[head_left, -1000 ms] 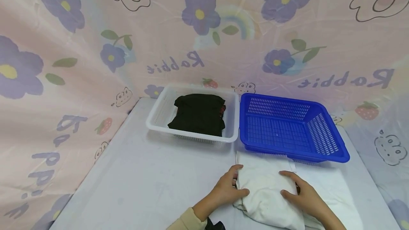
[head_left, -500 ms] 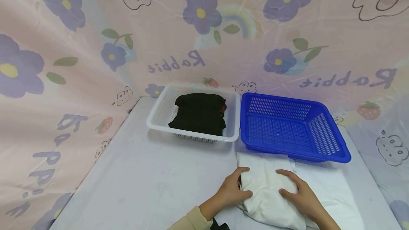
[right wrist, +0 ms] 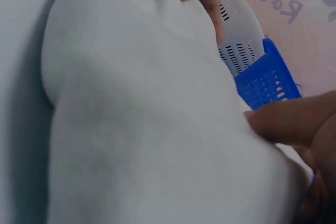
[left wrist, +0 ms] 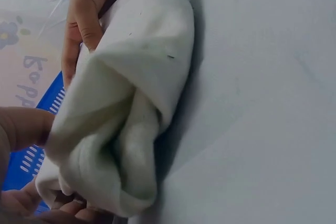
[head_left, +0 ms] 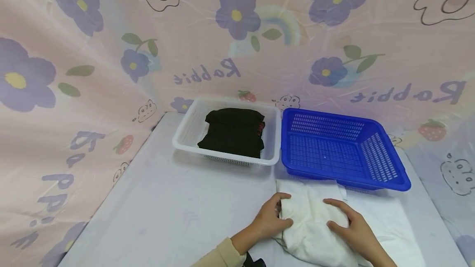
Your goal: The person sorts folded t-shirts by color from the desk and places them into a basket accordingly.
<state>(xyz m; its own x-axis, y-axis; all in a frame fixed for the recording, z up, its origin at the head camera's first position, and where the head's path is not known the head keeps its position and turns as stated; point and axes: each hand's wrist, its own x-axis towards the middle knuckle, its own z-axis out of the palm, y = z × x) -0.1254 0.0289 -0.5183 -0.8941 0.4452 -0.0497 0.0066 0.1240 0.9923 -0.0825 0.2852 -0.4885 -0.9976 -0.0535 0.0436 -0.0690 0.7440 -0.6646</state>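
Note:
A thick folded white cloth (head_left: 308,221) lies on the table in front of the blue basket; its exact kind does not show. My left hand (head_left: 268,219) grips its left edge, thumb on top and other fingers tucked under the layers. From the opposite side my right hand (head_left: 352,228) holds it, thumb and forefinger spread over the top and the remaining fingers mostly hidden. In the left wrist view the open end of the cloth (left wrist: 152,30) shows rolled, loose layers. The right wrist view is mostly filled by the cloth's smooth side (right wrist: 131,103).
A white basket (head_left: 185,135) with folded black clothing (head_left: 233,133) inside stands at the back. Beside it, on the right, is a blue basket (head_left: 397,164). More white fabric (head_left: 395,226) lies flat under the right arm. A patterned curtain (head_left: 196,32) hangs behind the table.
My left hand has shifted slightly right, closer in on the cloth's left edge. The right hand keeps nearly the same place. The head view has drifted a little.

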